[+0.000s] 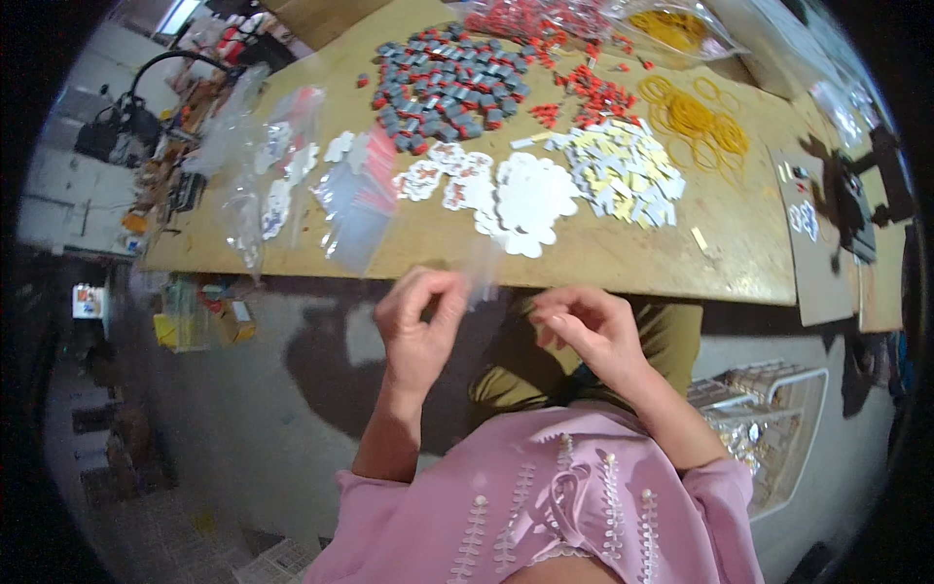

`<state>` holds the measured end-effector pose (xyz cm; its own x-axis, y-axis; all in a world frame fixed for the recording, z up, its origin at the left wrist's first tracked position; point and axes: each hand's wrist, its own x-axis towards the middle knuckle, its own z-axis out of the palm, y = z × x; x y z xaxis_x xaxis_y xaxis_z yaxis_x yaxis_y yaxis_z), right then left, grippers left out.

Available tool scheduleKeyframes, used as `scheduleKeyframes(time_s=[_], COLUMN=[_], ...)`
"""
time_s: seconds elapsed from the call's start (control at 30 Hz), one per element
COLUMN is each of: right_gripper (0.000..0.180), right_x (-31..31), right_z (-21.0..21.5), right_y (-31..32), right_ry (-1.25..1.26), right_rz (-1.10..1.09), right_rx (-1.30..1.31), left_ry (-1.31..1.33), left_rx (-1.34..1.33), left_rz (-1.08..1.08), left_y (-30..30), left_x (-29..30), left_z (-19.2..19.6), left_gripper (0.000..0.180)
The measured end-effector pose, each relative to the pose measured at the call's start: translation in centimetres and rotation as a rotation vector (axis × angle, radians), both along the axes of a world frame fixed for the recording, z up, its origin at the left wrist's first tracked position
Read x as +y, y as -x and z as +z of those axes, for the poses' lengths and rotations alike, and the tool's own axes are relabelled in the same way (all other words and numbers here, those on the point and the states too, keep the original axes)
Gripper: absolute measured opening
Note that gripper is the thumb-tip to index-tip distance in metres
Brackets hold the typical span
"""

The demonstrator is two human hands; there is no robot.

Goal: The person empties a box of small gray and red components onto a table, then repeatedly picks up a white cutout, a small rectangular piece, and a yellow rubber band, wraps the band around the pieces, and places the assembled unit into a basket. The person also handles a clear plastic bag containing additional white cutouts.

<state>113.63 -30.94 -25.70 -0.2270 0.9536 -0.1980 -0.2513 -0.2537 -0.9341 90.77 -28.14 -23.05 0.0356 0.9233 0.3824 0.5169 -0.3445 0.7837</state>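
Just in front of the table's near edge, my left hand pinches a small clear plastic bag between thumb and fingers. The bag is blurred by motion. To its right, my right hand hovers with fingers loosely curled and slightly apart, and nothing shows in it. Beyond the hands lies a stack of white scalloped cards, with printed cutouts beside it. Flat clear bags with red tops overlap on the table left of these cards.
The wooden table carries a pile of grey-and-red small parts, red pieces, white and yellow strips and yellow rubber bands. A dark stand rises at right. A white wire basket stands below.
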Motion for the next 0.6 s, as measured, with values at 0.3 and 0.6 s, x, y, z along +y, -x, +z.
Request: scheduleKeyframes(time_s=[0.3, 0.6], right_gripper=[0.012, 0.019], right_x=[-2.1, -5.9], right_z=[-0.6, -3.1], right_y=[-2.9, -3.9], right_ry=[0.117, -0.154], right_rz=[0.031, -0.179], right_rx=[-0.062, -0.113], left_ry=[0.169, -0.046], left_rx=[0.122, 0.252], left_rz=[-0.363, -0.39], left_y=[-4.8, -7.9], left_x=[-1.7, -2.7], left_z=[-1.1, -4.1], left_gripper=[0.009, 0.021])
